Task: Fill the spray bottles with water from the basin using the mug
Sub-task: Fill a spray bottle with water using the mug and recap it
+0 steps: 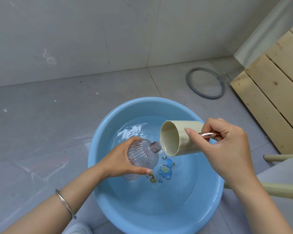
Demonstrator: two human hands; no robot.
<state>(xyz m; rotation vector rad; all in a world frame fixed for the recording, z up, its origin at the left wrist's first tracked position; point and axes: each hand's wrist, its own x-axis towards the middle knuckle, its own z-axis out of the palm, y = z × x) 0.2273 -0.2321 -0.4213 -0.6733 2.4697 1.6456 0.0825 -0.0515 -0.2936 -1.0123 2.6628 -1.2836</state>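
Over basin (pixel 98 166), left hand (pixel 123 159) gripping bottle (pixel 142 154), right hand (pixel 226 146) tipping mug (pixel 181 137)

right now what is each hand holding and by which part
Left hand grips the clear ribbed bottle round its body. Right hand holds the beige mug by its copper-coloured handle.

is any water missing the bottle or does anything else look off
Slightly, yes. The tilted mug has its lip just beside the narrow neck of the bottle, not squarely over it, so a little water splashes off the neck and seems to fall back into the basin below.
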